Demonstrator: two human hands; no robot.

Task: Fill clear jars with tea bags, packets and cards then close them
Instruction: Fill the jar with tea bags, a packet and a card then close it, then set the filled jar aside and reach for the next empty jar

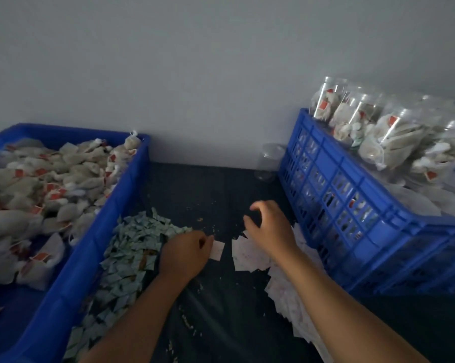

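- My left hand (184,254) pinches a small white card (217,250) by its left edge, between the thumb and curled fingers; the card lies low over the dark surface (216,192), and I cannot tell whether it touches it.
- My right hand (269,229) hangs clawed, fingers bent downward, over the far end of the pile of white cards (286,286). I cannot tell whether anything is caught under the fingertips.
- The pile of white cards spreads along the foot of the blue crate (352,205) on my right.
- Filled jars (378,132) lie heaped on their sides in the blue crate, with tea bags and red tags showing through the clear walls.
- An empty jar (271,163) stands upright against the wall (221,74), just beside the crate's far left corner.
- Green packets (127,252) lie in a loose heap just beside my left wrist, against the wall of the blue bin (111,218).
- Tea bags (64,179) with red tags fill the far part of the blue bin on my left.
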